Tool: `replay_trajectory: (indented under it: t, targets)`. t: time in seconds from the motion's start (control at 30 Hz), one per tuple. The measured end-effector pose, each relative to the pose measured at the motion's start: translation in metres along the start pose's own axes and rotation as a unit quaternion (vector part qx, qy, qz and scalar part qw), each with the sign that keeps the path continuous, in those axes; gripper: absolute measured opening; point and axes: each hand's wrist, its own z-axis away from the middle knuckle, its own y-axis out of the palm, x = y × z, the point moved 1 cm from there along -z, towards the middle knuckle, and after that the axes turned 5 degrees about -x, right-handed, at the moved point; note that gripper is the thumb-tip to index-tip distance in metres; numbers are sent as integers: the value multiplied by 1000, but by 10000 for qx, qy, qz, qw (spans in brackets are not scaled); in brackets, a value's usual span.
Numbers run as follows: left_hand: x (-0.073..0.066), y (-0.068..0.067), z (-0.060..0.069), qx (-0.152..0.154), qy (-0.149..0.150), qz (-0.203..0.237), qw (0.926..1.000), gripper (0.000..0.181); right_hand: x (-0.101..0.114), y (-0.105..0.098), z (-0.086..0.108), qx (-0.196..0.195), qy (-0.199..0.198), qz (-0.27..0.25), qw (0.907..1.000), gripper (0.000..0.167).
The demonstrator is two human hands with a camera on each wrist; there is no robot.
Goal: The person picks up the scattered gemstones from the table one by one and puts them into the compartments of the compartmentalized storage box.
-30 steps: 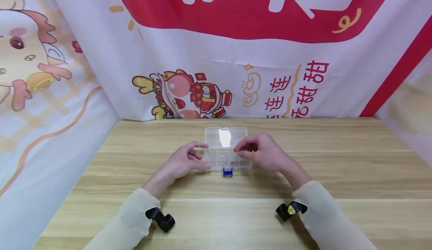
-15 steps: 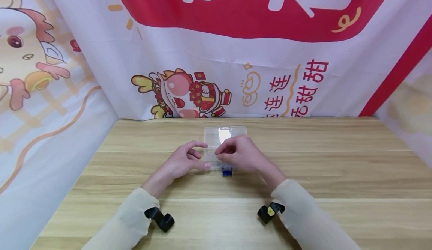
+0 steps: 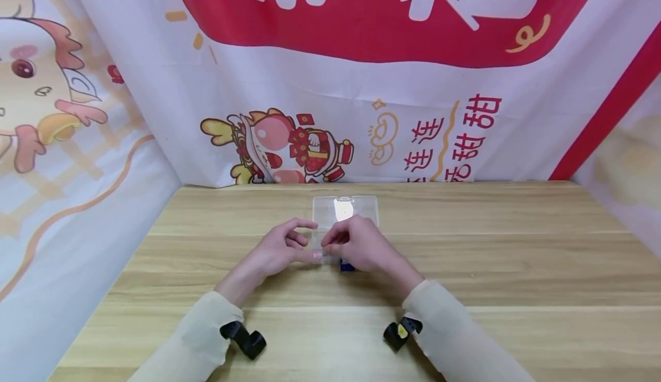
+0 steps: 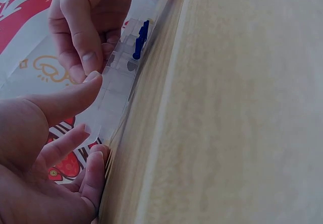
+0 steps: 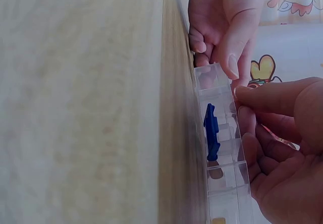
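Observation:
A clear plastic compartment box stands on the table with its see-through lid raised at the back. A blue latch is on its front. Small brown or tan pieces show inside through the wall. My left hand holds the box's left end, the thumb at the front corner and the index finger further back. Over the left compartments is my right hand, its thumb and fingertips drawn together close to the left thumb. Whether anything small is between those fingertips is hidden.
The wooden table runs back to a white and red printed cloth, and more printed cloth hangs at the sides. A black camera mount sits on each wrist, the left mount and the right mount.
My right hand has moved left along the box, from the right compartments to the left ones, and now covers much of its front. My left hand and the box have stayed in place.

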Motion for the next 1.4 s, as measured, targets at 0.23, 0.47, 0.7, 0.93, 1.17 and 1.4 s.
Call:
replay_trajectory:
  t: [0.23, 0.47, 0.7, 0.93, 1.17, 1.4]
  targets:
    - [1, 0, 0, 1, 21, 10, 10000, 64, -1, 3, 0, 17, 108, 141, 9998, 4]
    - [0, 0, 1, 15, 63, 48, 10000, 65, -1, 4, 0, 42, 55, 206, 9998, 3]
    - [-1, 0, -1, 9, 70, 46, 10000, 64, -1, 2, 0, 74, 104, 274, 9995, 4]
    - [0, 0, 1, 25, -4, 109, 9999, 63, -1, 4, -1, 136, 58, 331, 9993, 5]
    - [0, 0, 1, 30, 45, 74, 10000, 63, 0, 4, -1, 202, 103, 364, 9991, 6]
    - [1, 0, 0, 15, 78, 42, 10000, 63, 0, 5, -1, 214, 182, 349, 9990, 7]
